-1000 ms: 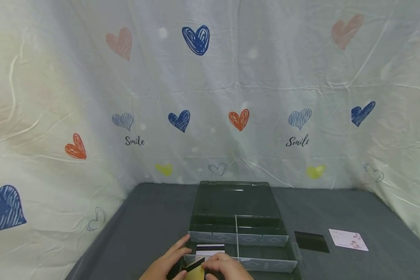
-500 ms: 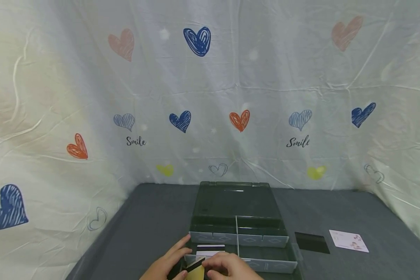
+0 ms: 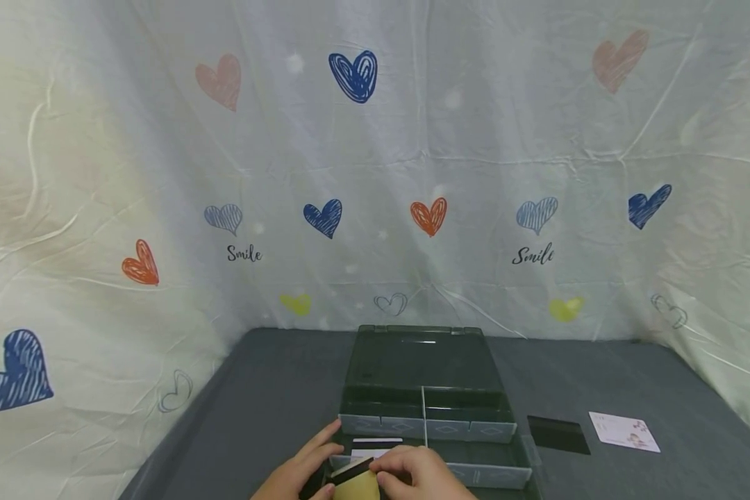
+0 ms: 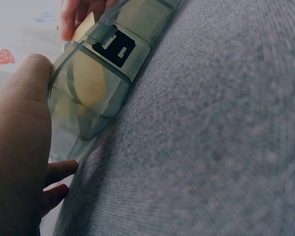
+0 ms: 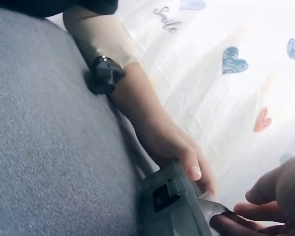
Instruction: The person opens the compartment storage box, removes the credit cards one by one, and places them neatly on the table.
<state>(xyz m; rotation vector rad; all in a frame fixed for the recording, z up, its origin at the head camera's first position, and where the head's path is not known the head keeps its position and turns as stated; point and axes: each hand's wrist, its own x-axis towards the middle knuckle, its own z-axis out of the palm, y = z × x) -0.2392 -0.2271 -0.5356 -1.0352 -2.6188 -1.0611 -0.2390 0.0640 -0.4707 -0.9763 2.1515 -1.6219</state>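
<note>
A translucent dark green storage box [image 3: 478, 475], divided into compartments, stands with its lid raised at the back. My left hand [image 3: 300, 471] holds its left side; in the left wrist view the thumb [image 4: 37, 73] lies along the rim and other fingertips show by the outer wall. At the front left compartment, my right hand [image 3: 421, 473] pinches the corner of a yellow card [image 3: 357, 489] with a black stripe. The card stands tilted, its lower part seen through the box wall [image 4: 91, 81]. Just behind it, a white card [image 3: 377, 440] with a black stripe lies in another compartment.
Right of the box, a dark card [image 3: 559, 435] and a pale pink printed card [image 3: 625, 431] lie on the grey cloth [image 3: 275, 389]. A white curtain [image 3: 375, 139] with printed hearts hangs behind and at the sides. The box's front carries a black latch [image 4: 119, 48].
My right hand has shifted slightly right and up, and the yellow card's top corner has moved right with it. My left hand stays on the box's side.
</note>
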